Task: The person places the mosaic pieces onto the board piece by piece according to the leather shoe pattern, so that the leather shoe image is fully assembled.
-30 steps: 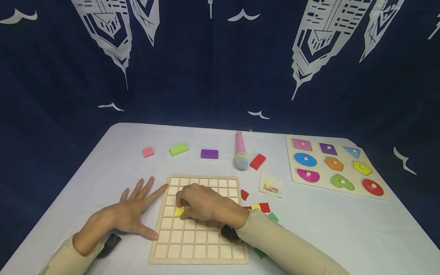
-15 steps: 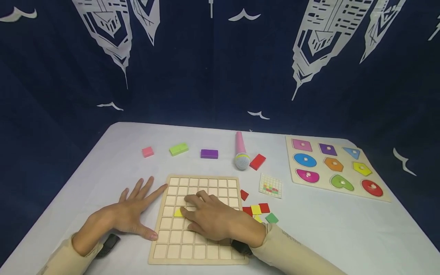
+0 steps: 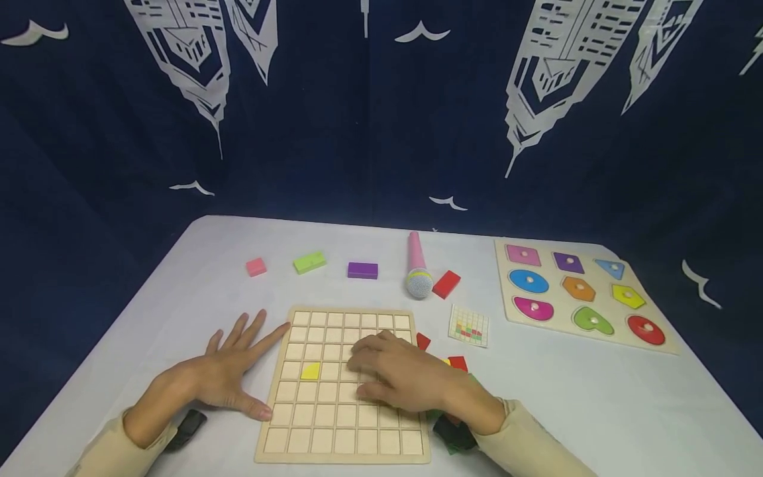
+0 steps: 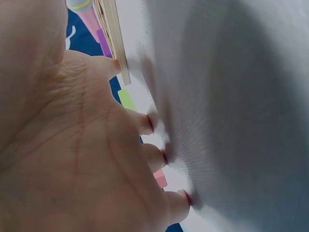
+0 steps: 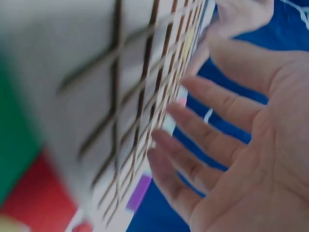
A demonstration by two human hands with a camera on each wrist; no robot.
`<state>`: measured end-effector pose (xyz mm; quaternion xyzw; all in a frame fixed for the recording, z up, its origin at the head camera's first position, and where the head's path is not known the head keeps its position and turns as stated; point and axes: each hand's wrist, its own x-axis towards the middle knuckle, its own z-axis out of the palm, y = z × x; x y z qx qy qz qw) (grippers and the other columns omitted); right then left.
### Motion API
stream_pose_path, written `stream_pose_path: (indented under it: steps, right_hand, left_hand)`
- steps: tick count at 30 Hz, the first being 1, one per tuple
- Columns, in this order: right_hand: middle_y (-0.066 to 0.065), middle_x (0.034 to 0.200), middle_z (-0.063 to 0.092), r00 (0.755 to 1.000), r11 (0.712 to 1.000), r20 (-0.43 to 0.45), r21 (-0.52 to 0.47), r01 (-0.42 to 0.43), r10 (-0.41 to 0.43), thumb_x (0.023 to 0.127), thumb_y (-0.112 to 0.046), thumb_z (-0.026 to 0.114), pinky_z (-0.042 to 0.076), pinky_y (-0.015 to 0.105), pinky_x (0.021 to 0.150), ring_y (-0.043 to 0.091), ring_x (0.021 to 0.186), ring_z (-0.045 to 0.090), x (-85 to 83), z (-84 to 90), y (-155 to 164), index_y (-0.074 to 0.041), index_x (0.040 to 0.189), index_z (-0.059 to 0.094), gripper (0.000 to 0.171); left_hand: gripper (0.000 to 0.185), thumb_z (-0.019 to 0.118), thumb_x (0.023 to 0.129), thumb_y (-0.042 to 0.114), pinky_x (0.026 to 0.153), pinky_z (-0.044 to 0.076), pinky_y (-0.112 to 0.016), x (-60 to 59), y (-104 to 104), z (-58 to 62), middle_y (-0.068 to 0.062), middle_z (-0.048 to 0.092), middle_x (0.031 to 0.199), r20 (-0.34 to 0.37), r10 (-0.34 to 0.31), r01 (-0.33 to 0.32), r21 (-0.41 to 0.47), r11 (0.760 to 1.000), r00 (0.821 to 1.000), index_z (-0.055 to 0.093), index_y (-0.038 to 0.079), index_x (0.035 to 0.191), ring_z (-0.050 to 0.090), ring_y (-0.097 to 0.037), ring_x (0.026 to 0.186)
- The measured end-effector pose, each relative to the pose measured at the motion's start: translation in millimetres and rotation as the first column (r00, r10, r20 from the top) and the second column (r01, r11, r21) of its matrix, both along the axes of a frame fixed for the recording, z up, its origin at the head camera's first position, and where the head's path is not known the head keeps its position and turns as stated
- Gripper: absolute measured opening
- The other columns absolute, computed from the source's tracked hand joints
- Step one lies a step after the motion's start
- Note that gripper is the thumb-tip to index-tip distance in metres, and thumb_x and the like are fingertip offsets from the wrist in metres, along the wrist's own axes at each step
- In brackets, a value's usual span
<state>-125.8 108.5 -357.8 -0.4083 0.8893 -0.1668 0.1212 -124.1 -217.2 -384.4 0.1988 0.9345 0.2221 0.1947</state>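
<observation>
A wooden grid board point(image 3: 342, 458) lies on the white table, with one yellow tile point(image 3: 310, 371) in a cell near its left side. My left hand point(image 3: 223, 377) rests with spread fingers at the board's left edge; its thumb and index fingertip touch the frame, and the left wrist view shows the other fingertips on the cloth. Over the right half of the board is my right hand point(image 3: 411, 374), fingers loosely extended and holding nothing, as the right wrist view point(image 5: 231, 130) confirms. Red tiles point(image 3: 457, 363) and other coloured ones lie by the board's right edge, partly hidden under the right wrist.
A small pattern card point(image 3: 469, 326) lies right of the board. Behind it are a pink toy microphone point(image 3: 419, 265) and red point(image 3: 446, 285), purple point(image 3: 363, 270), green point(image 3: 309, 262) and pink point(image 3: 256, 267) blocks. A shape puzzle point(image 3: 560, 324) sits at the far right.
My right hand has let go of the yellow tile, which now lies in its cell, and has drawn back to the right with its fingers loosened. The left hand has stayed in place.
</observation>
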Motion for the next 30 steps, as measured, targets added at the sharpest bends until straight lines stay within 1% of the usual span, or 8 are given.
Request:
stream_pose_path:
  steps: [4,7,10,14,20,22,26,30]
  right_hand:
    - [-0.008,0.132,0.06,0.994,0.997,0.097,-0.063,0.053,-0.046,0.094,-0.03,0.071,0.044,0.035,0.109,0.012,0.125,0.049,-8.0,6.8,26,-0.017,0.126,0.067,0.035]
    - [-0.008,0.128,0.063,0.989,0.993,0.117,-0.068,0.095,-0.086,0.092,-0.031,0.073,0.047,0.035,0.105,0.012,0.117,0.052,-12.2,10.1,44,-0.017,0.127,0.067,0.038]
    - [-0.006,0.124,0.064,0.986,0.989,0.109,-0.063,0.132,-0.125,0.091,-0.029,0.075,0.051,0.035,0.097,0.014,0.109,0.056,-13.9,11.2,58,-0.016,0.126,0.067,0.039]
    - [-0.009,0.119,0.064,0.98,0.985,0.118,-0.05,0.167,-0.16,0.09,-0.02,0.075,0.053,0.037,0.093,0.015,0.106,0.058,-16.4,11.3,70,-0.017,0.121,0.068,0.032]
    - [-0.01,0.115,0.064,0.973,0.984,0.149,-0.014,0.178,-0.174,0.087,-0.012,0.075,0.052,0.042,0.096,0.016,0.108,0.056,-17.4,11.7,85,-0.02,0.114,0.07,0.029]
    - [-0.012,0.114,0.064,0.973,0.985,0.157,-0.005,0.172,-0.169,0.085,-0.011,0.076,0.051,0.043,0.096,0.015,0.108,0.055,-16.4,11.6,89,-0.022,0.112,0.07,0.03]
    - [-0.017,0.112,0.061,0.972,0.987,0.174,-0.001,0.159,-0.157,0.082,-0.014,0.08,0.046,0.044,0.098,0.012,0.108,0.052,-13.4,8.4,100,-0.028,0.102,0.068,0.027]
    - [-0.018,0.113,0.06,0.972,0.987,0.175,-0.002,0.162,-0.159,0.08,-0.016,0.084,0.046,0.042,0.101,0.01,0.11,0.051,-11.9,3.1,109,-0.032,0.095,0.067,0.028]
  left_hand:
    - [0.136,0.086,0.057,0.065,0.107,-0.007,-0.081,0.4,1,-0.4,-0.028,-0.011,0.165,0.008,0.01,-0.01,-0.004,1.0,1.0,0.009,0.026,0.162,-0.016,-0.054,0.148]
    - [0.137,0.087,0.056,0.065,0.107,-0.007,-0.08,1.3,1,-0.7,-0.027,-0.011,0.165,0.009,0.018,-0.018,-0.005,1.0,1.0,0.01,0.026,0.162,-0.016,-0.054,0.148]
    - [0.136,0.087,0.056,0.065,0.107,-0.008,-0.081,1.1,0,-0.6,-0.028,-0.012,0.165,0.011,0.016,-0.016,-0.003,1.0,1.0,0.01,0.026,0.162,-0.016,-0.054,0.148]
    - [0.136,0.086,0.057,0.064,0.106,-0.008,-0.081,0.0,-1,-0.2,-0.028,-0.012,0.165,0.011,0.013,-0.013,-0.002,1.0,1.0,0.009,0.026,0.162,-0.017,-0.054,0.148]
    - [0.136,0.087,0.057,0.064,0.107,-0.008,-0.08,-0.4,-1,0.3,-0.027,-0.012,0.165,0.021,0.014,-0.014,0.001,1.0,1.0,0.009,0.027,0.162,-0.017,-0.054,0.148]
    - [0.136,0.087,0.057,0.064,0.107,-0.008,-0.08,-0.6,-1,0.8,-0.027,-0.013,0.165,0.021,0.011,-0.011,0.003,1.0,1.0,0.009,0.027,0.162,-0.017,-0.054,0.148]
    - [0.135,0.086,0.058,0.064,0.107,-0.008,-0.08,-1.0,-1,1.6,-0.026,-0.013,0.165,0.024,0.002,-0.002,0.007,1.0,1.0,0.008,0.027,0.162,-0.018,-0.053,0.148]
    - [0.135,0.086,0.058,0.065,0.107,-0.008,-0.079,-1.4,0,1.7,-0.026,-0.013,0.165,0.022,-0.001,0.001,0.0,1.0,1.0,0.008,0.027,0.162,-0.018,-0.053,0.148]
